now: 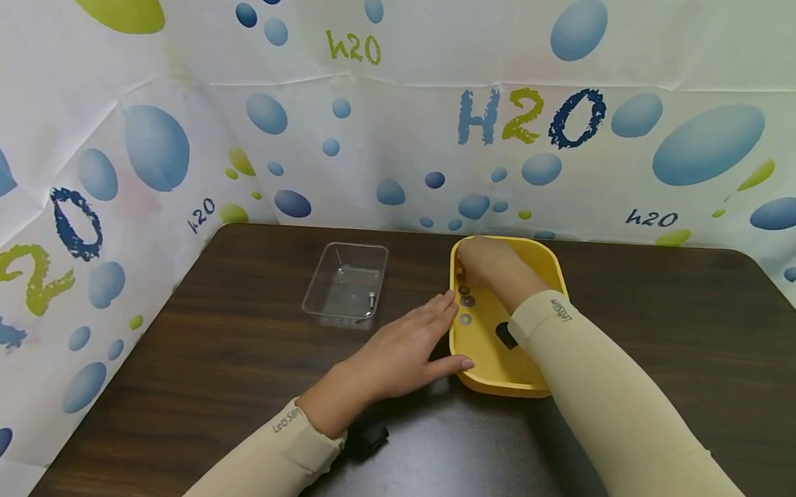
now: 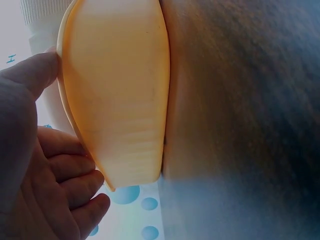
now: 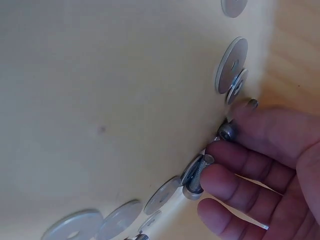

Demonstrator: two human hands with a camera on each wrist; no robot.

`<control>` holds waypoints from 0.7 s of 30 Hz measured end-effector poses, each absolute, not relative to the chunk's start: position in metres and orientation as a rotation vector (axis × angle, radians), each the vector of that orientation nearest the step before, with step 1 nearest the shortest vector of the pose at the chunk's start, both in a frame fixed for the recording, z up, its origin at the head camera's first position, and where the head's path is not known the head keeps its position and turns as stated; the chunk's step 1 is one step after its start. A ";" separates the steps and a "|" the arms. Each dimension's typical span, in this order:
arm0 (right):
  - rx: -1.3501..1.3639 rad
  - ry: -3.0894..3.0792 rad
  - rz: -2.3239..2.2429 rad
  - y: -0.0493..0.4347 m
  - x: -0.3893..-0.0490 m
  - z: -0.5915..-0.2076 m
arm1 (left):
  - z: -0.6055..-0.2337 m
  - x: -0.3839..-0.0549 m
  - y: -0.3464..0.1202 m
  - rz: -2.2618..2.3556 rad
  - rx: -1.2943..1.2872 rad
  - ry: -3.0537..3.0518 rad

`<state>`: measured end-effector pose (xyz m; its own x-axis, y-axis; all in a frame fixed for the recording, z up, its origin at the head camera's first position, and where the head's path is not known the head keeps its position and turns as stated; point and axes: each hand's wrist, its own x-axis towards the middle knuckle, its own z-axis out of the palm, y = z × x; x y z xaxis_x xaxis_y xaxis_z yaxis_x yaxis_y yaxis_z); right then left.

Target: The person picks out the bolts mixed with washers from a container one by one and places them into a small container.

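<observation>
In the head view, my right hand [image 1: 496, 266] reaches into the yellow tray [image 1: 499, 388], its fingertips hidden at the far left corner. The right wrist view shows the thumb and index finger pinching a metal socket-head bolt [image 3: 227, 131]. Another bolt [image 3: 199, 176] lies by the middle fingertip, among several flat washers [image 3: 231, 65] along the tray's wall. My left hand [image 1: 408, 348] rests against the tray's left rim with its fingers straight, the thumb over the edge. The left wrist view shows that hand [image 2: 55, 165] beside the tray's outer wall [image 2: 117, 95].
A clear plastic container [image 1: 344, 283] stands left of the tray, with a small metal bolt [image 1: 371, 301] inside at its right. Both sit on a dark wooden table [image 1: 226, 375]. A white patterned sheet [image 1: 405, 127] hangs behind the table's back edge.
</observation>
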<state>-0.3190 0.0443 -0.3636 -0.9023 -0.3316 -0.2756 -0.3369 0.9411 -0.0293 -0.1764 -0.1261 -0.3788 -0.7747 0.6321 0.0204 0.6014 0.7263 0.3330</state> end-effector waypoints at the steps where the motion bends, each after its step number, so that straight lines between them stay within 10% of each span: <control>1: -0.493 2.816 0.023 0.044 -0.319 -0.364 | -0.379 -0.176 -0.126 0.496 1.017 2.832; 21: -0.456 2.801 -0.008 0.041 -0.321 -0.364 | -0.377 -0.177 -0.126 0.494 1.018 2.830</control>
